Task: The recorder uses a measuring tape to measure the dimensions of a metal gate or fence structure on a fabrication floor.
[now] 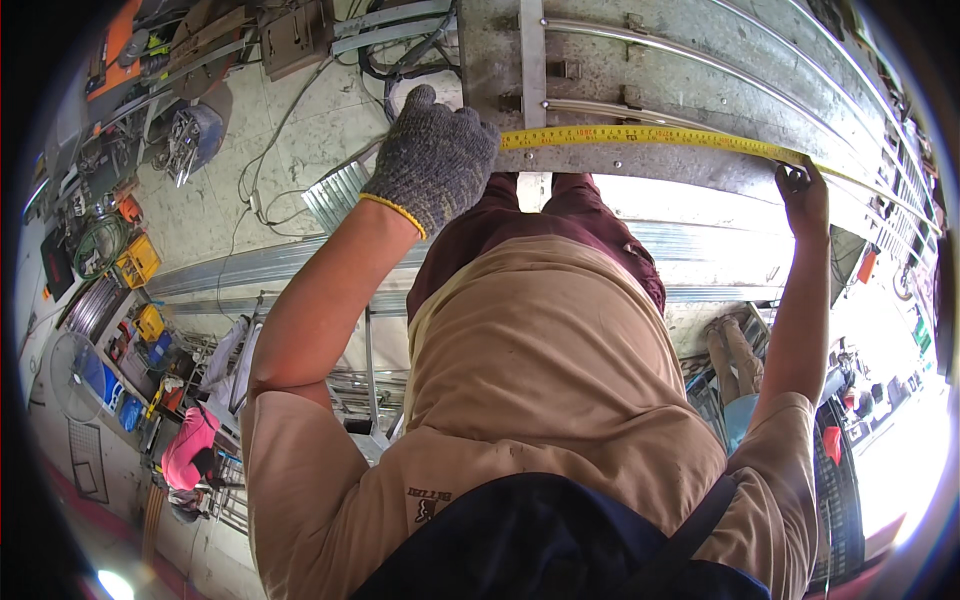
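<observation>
A yellow tape measure (640,135) stretches from left to right along the near edge of a grey metal work surface (680,165). My left hand (437,160), in a grey knit glove with a yellow cuff, is closed at the tape's left end; its fingers hide what part of the tape measure they grip. Bare and farther right, my right hand (805,198) pinches the tape near the surface's right side. Beyond that hand the yellow strip runs on to the right. Several shiny metal tubes (660,45) and a flat crossbar (533,65) lie beyond the tape.
Cables (265,165) trail over the floor at left, near a ribbed metal piece (337,197). Long metal profiles (240,268) lie behind me. A yellow case (138,260) and a fan (75,375) stand far left. One person in pink (190,448) bends nearby; another person (738,365) is at right.
</observation>
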